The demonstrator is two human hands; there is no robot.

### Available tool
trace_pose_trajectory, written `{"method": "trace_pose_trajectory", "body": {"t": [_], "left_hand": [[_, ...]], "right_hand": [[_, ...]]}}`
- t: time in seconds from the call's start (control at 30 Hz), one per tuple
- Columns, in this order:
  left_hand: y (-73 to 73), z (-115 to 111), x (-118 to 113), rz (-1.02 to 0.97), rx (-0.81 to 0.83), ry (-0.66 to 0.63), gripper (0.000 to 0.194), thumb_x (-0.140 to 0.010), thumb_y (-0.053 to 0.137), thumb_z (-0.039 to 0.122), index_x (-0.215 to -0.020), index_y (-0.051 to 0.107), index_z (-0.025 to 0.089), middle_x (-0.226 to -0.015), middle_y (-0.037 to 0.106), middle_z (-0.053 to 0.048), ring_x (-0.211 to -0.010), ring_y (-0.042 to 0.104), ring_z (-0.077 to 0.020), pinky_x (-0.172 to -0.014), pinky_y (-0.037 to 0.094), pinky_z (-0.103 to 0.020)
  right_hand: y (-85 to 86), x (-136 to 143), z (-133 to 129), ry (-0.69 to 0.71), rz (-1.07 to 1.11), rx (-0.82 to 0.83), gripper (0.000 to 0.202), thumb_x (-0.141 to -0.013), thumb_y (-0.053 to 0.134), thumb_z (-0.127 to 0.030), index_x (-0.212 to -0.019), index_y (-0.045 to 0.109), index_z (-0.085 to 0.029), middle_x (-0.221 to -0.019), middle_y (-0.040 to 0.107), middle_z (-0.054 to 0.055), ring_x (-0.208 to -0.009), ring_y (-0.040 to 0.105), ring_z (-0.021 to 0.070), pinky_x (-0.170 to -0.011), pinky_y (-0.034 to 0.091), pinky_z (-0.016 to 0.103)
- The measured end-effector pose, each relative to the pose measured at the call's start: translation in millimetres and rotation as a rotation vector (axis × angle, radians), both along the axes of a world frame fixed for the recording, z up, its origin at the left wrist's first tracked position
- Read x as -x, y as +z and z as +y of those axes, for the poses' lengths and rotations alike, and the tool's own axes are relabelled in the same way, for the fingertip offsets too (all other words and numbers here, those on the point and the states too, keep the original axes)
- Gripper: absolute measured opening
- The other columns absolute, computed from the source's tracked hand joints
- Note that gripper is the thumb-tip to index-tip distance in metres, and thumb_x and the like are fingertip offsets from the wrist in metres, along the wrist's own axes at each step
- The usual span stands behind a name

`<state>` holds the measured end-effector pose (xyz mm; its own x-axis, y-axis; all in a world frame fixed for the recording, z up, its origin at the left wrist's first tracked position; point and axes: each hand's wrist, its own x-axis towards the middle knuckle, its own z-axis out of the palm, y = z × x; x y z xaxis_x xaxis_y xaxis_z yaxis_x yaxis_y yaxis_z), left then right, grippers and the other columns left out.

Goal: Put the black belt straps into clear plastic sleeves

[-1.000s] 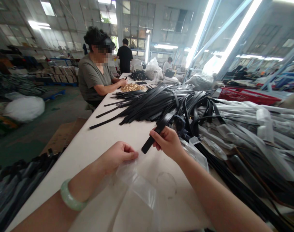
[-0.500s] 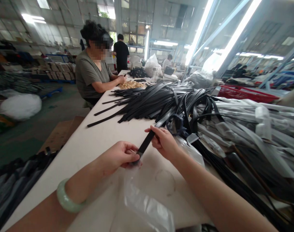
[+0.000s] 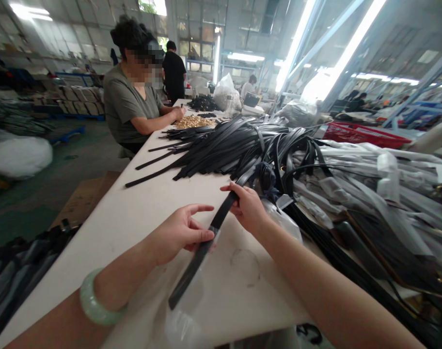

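A flat black strap [image 3: 223,212] runs between my hands, with its lower end inside a clear plastic sleeve [image 3: 184,328] that hangs over the near part of the white table [image 3: 134,232]. My left hand [image 3: 181,229] pinches the sleeve's mouth around the strap, thumb on top and index finger stretched out. Higher up, my right hand [image 3: 248,204] is closed on the strap, its thumb and index finger across it. Beyond that hand the strap runs back into a big heap of black straps [image 3: 221,150].
Plastic-wrapped straps [image 3: 381,194] are piled on the right, near a red bin [image 3: 366,134]. Across the table a co-worker [image 3: 128,97] sits beside small gold-coloured pieces [image 3: 194,121]. More dark straps [image 3: 28,266] lie low at the left, beside a cardboard sheet [image 3: 85,196].
The strap has slid further down into the plastic sleeve, so its end now lies well below my left hand. My left index finger has stretched out.
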<state>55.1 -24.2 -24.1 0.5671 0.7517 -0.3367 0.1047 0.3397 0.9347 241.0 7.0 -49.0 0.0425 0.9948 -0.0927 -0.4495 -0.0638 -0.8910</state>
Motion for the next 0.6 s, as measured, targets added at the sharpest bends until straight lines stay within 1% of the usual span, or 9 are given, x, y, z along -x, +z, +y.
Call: {"method": "trace_pose_trajectory", "body": {"t": [0.07,0.17,0.23,0.27,0.3,0.37,0.43,0.5,0.6], "left_hand": [[0.2,-0.6,-1.3,-0.038,-0.028,0.081,0.077,-0.069,0.078,0.025,-0.135,0.039,0.016,-0.07,0.072,-0.005,-0.063,0.067,-0.0193,-0.053,0.05,-0.024],[-1.7,-0.6,-2.4,-0.091,-0.04,0.185,0.076,-0.068,0.079,0.024,-0.133,0.04,0.015,-0.071,0.072,-0.005,-0.062,0.067,-0.0182,-0.056,0.051,-0.026],[-3.1,-0.9,-2.8,-0.089,-0.026,0.2,0.078,-0.066,0.08,0.023,-0.133,0.039,0.014,-0.072,0.072,-0.005,-0.062,0.067,-0.0182,-0.056,0.052,-0.027],[-3.4,-1.4,-3.1,-0.068,-0.014,0.19,0.08,-0.066,0.08,0.022,-0.134,0.039,0.014,-0.071,0.072,-0.005,-0.061,0.067,-0.0186,-0.056,0.053,-0.028],[-3.3,-2.1,-3.7,-0.038,-0.002,0.17,0.083,-0.065,0.08,0.021,-0.136,0.038,0.014,-0.07,0.071,-0.005,-0.06,0.067,-0.0193,-0.056,0.053,-0.029],[-2.6,-3.6,-5.2,0.024,0.011,0.134,0.085,-0.066,0.079,0.019,-0.139,0.035,0.013,-0.068,0.071,-0.005,-0.061,0.068,-0.0212,-0.055,0.053,-0.03],[-1.8,-4.5,-6.8,0.036,0.011,0.141,0.087,-0.068,0.077,0.018,-0.142,0.031,0.012,-0.069,0.072,-0.007,-0.063,0.069,-0.0231,-0.056,0.054,-0.031],[-1.6,-4.1,-7.1,0.001,-0.009,0.177,0.086,-0.07,0.075,0.019,-0.143,0.03,0.012,-0.071,0.073,-0.008,-0.066,0.07,-0.0238,-0.059,0.054,-0.032],[-1.7,-1.8,-3.9,-0.068,-0.062,0.25,0.089,-0.068,0.078,0.021,-0.143,0.03,0.011,-0.068,0.072,-0.007,-0.068,0.07,-0.0238,-0.064,0.055,-0.034]], "right_hand": [[-0.8,8.1,-6.2,0.052,-0.065,-0.042,0.034,-0.073,0.07,-0.045,-0.077,0.067,-0.011,-0.043,0.034,-0.009,-0.037,0.024,0.0032,-0.037,0.012,0.019],[0.5,24.1,-21.1,0.255,-0.156,-0.065,0.041,-0.073,0.068,-0.052,-0.078,0.069,-0.011,-0.046,0.04,-0.006,-0.039,0.031,0.0041,-0.038,0.019,0.018],[2.2,26.1,-24.0,0.359,-0.195,-0.064,0.042,-0.073,0.069,-0.052,-0.078,0.07,-0.01,-0.047,0.043,-0.005,-0.04,0.034,0.0044,-0.038,0.02,0.019],[2.9,23.2,-21.8,0.361,-0.179,-0.054,0.042,-0.073,0.068,-0.051,-0.078,0.071,-0.01,-0.047,0.042,-0.005,-0.04,0.032,0.0041,-0.038,0.018,0.019],[3.4,18.2,-17.6,0.322,-0.134,-0.04,0.041,-0.074,0.068,-0.05,-0.079,0.071,-0.01,-0.046,0.039,-0.006,-0.039,0.029,0.0036,-0.038,0.015,0.019],[3.7,6.1,-7.0,0.191,-0.01,-0.012,0.036,-0.074,0.068,-0.046,-0.079,0.07,-0.01,-0.045,0.032,-0.009,-0.038,0.02,0.0029,-0.037,0.009,0.02],[3.8,-1.5,-0.9,0.12,0.06,-0.015,0.031,-0.073,0.069,-0.041,-0.077,0.069,-0.011,-0.044,0.029,-0.01,-0.038,0.015,0.0027,-0.037,0.006,0.021],[4.3,0.9,-4.5,0.142,-0.003,-0.057,0.03,-0.073,0.069,-0.04,-0.076,0.068,-0.01,-0.043,0.031,-0.01,-0.037,0.017,0.0027,-0.038,0.007,0.021],[5.7,15.9,-21.0,0.262,-0.208,-0.164,0.036,-0.077,0.066,-0.045,-0.071,0.069,-0.01,-0.041,0.036,-0.007,-0.038,0.025,0.0039,-0.039,0.013,0.021]]}}
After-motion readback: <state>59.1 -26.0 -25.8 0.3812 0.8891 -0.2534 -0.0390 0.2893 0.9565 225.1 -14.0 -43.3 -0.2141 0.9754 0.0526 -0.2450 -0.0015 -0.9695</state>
